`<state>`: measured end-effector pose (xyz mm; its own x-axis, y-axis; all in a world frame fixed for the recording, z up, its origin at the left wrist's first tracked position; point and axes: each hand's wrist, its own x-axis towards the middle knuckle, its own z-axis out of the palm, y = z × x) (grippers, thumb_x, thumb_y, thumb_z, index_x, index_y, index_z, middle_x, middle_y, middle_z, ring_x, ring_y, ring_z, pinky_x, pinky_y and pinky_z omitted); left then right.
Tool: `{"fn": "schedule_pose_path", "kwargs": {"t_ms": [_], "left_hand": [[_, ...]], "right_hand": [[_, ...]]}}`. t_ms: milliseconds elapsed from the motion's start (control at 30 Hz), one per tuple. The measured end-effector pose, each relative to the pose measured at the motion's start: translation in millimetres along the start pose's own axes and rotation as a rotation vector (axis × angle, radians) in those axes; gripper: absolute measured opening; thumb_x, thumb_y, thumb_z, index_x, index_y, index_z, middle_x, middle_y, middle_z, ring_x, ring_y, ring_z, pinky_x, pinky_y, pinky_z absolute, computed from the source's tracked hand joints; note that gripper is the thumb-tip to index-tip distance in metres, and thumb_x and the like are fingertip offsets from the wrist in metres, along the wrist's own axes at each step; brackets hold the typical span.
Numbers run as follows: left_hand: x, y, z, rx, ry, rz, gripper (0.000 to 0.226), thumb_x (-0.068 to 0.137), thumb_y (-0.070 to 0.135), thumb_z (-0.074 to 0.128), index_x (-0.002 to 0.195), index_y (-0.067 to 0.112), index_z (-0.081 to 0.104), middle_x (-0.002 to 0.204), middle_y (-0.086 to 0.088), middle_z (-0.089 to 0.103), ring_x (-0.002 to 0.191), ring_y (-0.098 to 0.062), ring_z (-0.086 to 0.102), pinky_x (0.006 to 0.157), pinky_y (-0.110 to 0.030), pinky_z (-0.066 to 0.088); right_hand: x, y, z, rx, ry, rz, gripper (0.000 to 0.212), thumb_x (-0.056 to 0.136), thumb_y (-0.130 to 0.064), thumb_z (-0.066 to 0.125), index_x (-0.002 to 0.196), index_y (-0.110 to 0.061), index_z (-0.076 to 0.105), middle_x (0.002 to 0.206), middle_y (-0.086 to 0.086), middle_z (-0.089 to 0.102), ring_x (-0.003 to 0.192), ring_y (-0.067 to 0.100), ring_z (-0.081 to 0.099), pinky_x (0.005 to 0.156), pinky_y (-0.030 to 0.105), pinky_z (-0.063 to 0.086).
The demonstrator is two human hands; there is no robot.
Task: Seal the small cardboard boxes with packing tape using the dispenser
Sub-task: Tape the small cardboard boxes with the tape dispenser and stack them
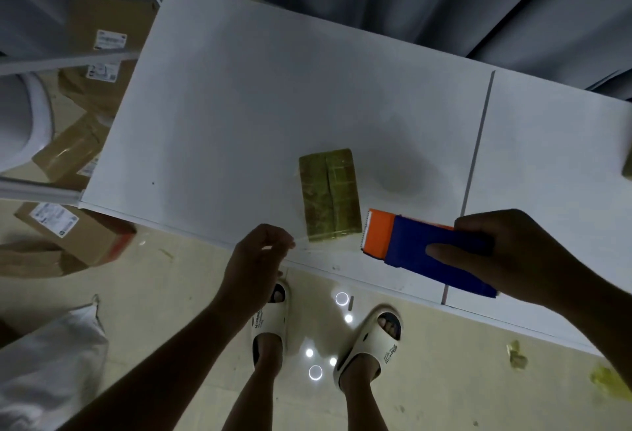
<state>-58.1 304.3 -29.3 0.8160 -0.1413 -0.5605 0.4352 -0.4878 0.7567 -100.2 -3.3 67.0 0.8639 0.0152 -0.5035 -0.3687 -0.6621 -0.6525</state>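
Box (330, 198) near front edge of surface (239, 105), glossy with tape; seam looks covered. Right hand (513, 256) grips dispenser (427, 256); left hand (254, 259) pinches clear tape strip (301, 248). More boxes likely remain.

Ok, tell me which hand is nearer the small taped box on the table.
Left. The left hand hovers just off the small taped box's near-left corner, fingers pinched. The right hand sits farther right, holding the tape dispenser between itself and the box.
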Motion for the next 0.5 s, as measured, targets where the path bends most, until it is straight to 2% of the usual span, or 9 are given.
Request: {"fn": "schedule_pose_path", "kwargs": {"t_ms": [133, 233, 333, 500], "left_hand": [[-0.3, -5.4, 13.1, -0.04, 0.011, -0.012, 0.009, 0.099, 0.015, 0.058, 0.095, 0.019, 0.066, 0.094, 0.011, 0.07, 0.086, -0.001, 0.067, 0.061, -0.017, 0.056], [1.6, -4.6, 17.2, -0.006, 0.034, -0.027, 0.009, 0.099, 0.022, 0.058, 0.095, 0.021, 0.067, 0.095, 0.008, 0.071, 0.084, -0.002, 0.068, 0.066, -0.021, 0.057], [1.5, -6.7, 18.6, 0.05, 0.093, 0.014, 0.012, 0.1, 0.022, 0.058, 0.091, 0.026, 0.065, 0.09, 0.011, 0.071, 0.084, 0.001, 0.067, 0.074, -0.024, 0.056], [3.5, -9.6, 30.0, 0.061, 0.124, 0.054, 0.011, 0.1, 0.016, 0.059, 0.092, 0.018, 0.066, 0.086, 0.009, 0.07, 0.075, 0.002, 0.063, 0.071, -0.021, 0.049]], "right_hand": [[8.7, 10.0, -3.4, -0.108, 0.005, -0.055, 0.029, 0.078, -0.043, 0.07, 0.059, -0.031, 0.052, 0.054, -0.023, 0.06, 0.051, -0.001, 0.06, 0.05, 0.009, 0.043], [10.7, 13.5, -5.2, -0.094, 0.007, -0.06, 0.029, 0.072, -0.056, 0.062, 0.06, -0.03, 0.054, 0.056, -0.021, 0.062, 0.054, 0.001, 0.061, 0.05, 0.009, 0.043], [13.1, 16.7, -2.4, -0.073, -0.01, -0.038, 0.031, 0.069, -0.058, 0.059, 0.064, -0.028, 0.055, 0.062, -0.022, 0.064, 0.058, 0.0, 0.063, 0.049, 0.009, 0.044], [18.9, 26.4, 0.1, -0.146, 0.004, -0.053, 0.031, 0.073, -0.057, 0.062, 0.065, -0.028, 0.055, 0.054, -0.016, 0.062, 0.057, 0.0, 0.062, 0.049, 0.011, 0.044]]}}
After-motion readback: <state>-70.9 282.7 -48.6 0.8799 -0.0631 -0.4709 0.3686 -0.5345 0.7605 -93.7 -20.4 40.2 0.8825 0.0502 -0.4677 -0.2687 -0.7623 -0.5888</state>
